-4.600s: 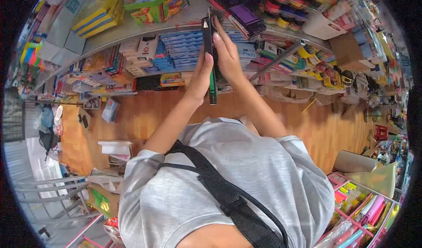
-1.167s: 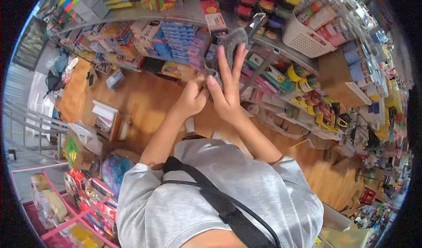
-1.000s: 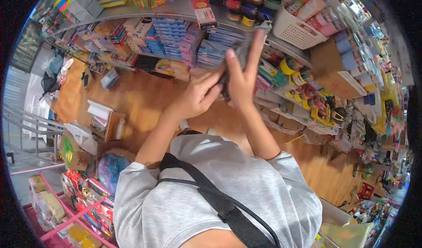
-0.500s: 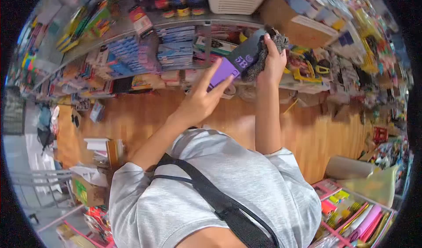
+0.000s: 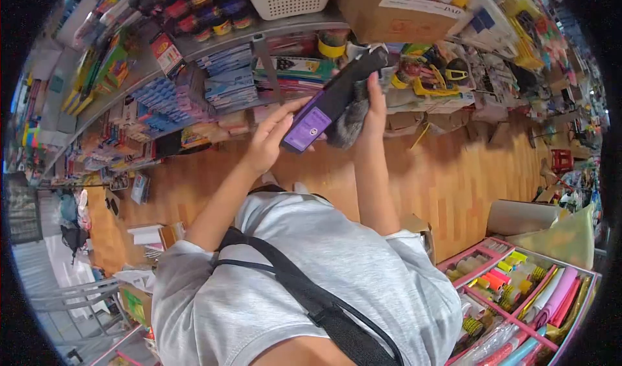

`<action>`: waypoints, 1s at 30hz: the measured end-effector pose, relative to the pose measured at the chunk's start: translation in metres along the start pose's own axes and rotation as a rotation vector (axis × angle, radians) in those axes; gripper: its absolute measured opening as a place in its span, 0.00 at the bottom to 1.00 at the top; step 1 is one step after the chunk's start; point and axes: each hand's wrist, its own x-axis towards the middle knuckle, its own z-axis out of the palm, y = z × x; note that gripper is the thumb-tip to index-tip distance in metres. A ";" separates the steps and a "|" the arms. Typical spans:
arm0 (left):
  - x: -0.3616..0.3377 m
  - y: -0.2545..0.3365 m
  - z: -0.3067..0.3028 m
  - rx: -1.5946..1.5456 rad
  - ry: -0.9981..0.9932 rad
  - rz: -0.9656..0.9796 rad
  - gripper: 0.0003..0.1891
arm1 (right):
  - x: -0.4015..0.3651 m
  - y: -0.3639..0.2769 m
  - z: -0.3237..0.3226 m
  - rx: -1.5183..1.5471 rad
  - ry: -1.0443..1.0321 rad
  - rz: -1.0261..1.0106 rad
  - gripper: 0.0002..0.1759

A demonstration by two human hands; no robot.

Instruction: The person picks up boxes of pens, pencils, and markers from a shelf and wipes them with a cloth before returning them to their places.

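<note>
The left hand (image 5: 267, 140) gripped the lower end of the box (image 5: 335, 92) by its edges, fingers parted about as far as the box was wide, 1 fingertip showing past the lower edge. The right hand (image 5: 372, 114) was curled round a grey cloth (image 5: 350, 123) against the box's side, towards its upper end; whether it bore any weight could not be told. The box was held up before the chest, above the floor (image 5: 440, 162). It looked light, stiff and smooth, perhaps a little slippery, and might dent if squeezed hard; the 2 long edges beside the purple label (image 5: 309, 128) seemed the surest hold. The cloth looked soft, best held bunched. The box's long axis ran slantwise, its labelled end towards the person, its other end away and rightward, towards the carton (image 5: 389, 22).
</note>
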 end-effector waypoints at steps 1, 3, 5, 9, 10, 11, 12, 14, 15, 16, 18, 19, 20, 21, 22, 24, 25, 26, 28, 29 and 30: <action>0.000 -0.003 0.001 0.003 -0.008 -0.007 0.22 | 0.006 -0.005 -0.008 0.051 0.046 -0.051 0.24; -0.002 -0.013 -0.003 0.124 -0.075 -0.074 0.21 | 0.012 -0.013 -0.013 0.094 0.119 -0.136 0.21; -0.001 -0.020 -0.004 0.166 -0.045 -0.102 0.21 | 0.007 -0.012 -0.014 0.078 0.101 -0.098 0.21; 0.003 -0.013 0.003 0.236 0.050 -0.035 0.19 | -0.010 0.004 0.002 -0.150 0.075 0.019 0.19; 0.003 -0.011 0.006 0.305 0.149 0.007 0.19 | -0.010 0.016 0.000 -0.141 0.108 0.111 0.17; 0.005 -0.015 0.001 0.303 0.150 0.005 0.19 | -0.014 0.021 0.005 -0.198 0.142 0.123 0.17; 0.009 -0.020 -0.007 0.409 0.197 0.077 0.19 | -0.018 0.023 0.011 -0.257 0.173 0.137 0.16; 0.008 -0.027 -0.016 0.480 0.318 0.117 0.19 | -0.016 0.025 0.016 -0.257 0.132 0.131 0.15; 0.008 -0.022 -0.016 0.479 0.325 0.118 0.19 | -0.015 0.021 0.021 -0.382 0.122 0.106 0.15; 0.007 -0.015 -0.015 0.600 0.348 0.153 0.19 | -0.014 0.017 0.023 -0.508 0.109 0.080 0.15; 0.007 -0.005 -0.024 0.693 0.395 0.176 0.19 | -0.007 0.015 0.022 -0.824 -0.015 0.080 0.14; 0.009 0.001 -0.032 0.664 0.416 0.162 0.19 | -0.006 0.015 0.028 -0.935 -0.132 0.084 0.14; 0.011 0.007 -0.036 0.628 0.381 0.226 0.17 | -0.008 0.016 0.038 -0.909 -0.235 0.136 0.16; 0.011 0.018 -0.039 0.596 0.350 0.291 0.15 | -0.010 0.024 0.043 -0.915 -0.303 0.164 0.16; 0.005 0.033 -0.038 0.596 0.394 0.201 0.12 | -0.010 0.033 0.048 -0.919 -0.378 0.189 0.17; -0.003 0.038 -0.048 0.530 0.490 0.347 0.12 | -0.009 0.051 0.059 -0.856 -0.422 0.284 0.17; -0.008 0.050 -0.052 0.629 0.539 0.437 0.12 | -0.007 0.061 0.066 -0.831 -0.454 0.300 0.17; -0.013 0.057 -0.065 0.615 0.642 0.485 0.12 | -0.008 0.067 0.079 -0.801 -0.481 0.298 0.18; -0.026 0.082 -0.094 0.584 0.823 0.556 0.11 | -0.005 0.081 0.098 -0.867 -0.536 0.299 0.18; -0.033 0.103 -0.106 0.419 0.923 0.542 0.12 | -0.004 0.086 0.107 -0.973 -0.560 0.271 0.19; -0.041 0.120 -0.133 0.525 1.033 0.572 0.14 | -0.001 0.094 0.109 -0.969 -0.585 0.271 0.19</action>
